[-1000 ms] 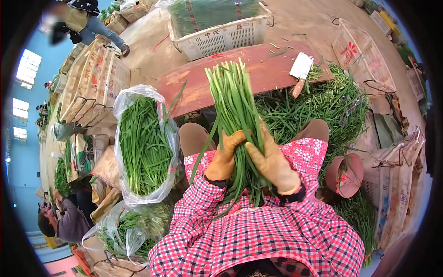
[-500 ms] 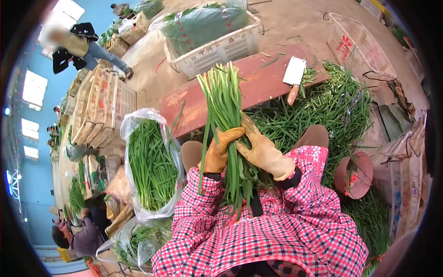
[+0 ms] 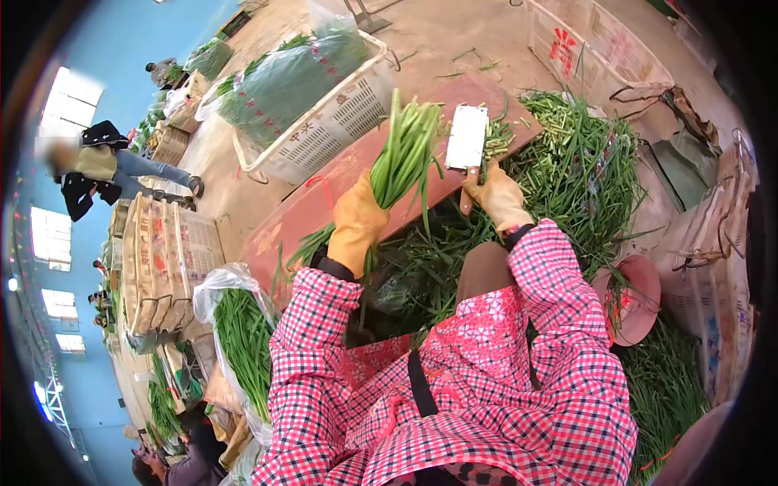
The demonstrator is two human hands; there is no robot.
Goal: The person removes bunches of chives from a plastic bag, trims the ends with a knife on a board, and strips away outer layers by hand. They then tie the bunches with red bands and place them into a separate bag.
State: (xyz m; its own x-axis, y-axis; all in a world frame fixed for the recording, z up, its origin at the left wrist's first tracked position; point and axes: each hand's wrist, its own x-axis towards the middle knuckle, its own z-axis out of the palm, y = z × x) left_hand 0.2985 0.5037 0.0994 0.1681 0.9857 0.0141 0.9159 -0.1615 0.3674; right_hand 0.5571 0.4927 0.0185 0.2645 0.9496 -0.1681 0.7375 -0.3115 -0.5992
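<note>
Left of centre on my feed, my left hand [image 3: 359,225] now carries the bundle of green stalks [image 3: 403,154] alone, its grip wrapped round them, paler ends tilted up over the worktop [image 3: 284,232]; a moment ago both hands shared it. That frees my right hand [image 3: 496,196], now at the handle of the cleaver [image 3: 468,138] near centre; I cannot tell whether that grip is closed. Beyond, upper left of centre, stands a white crate [image 3: 356,105]
</note>
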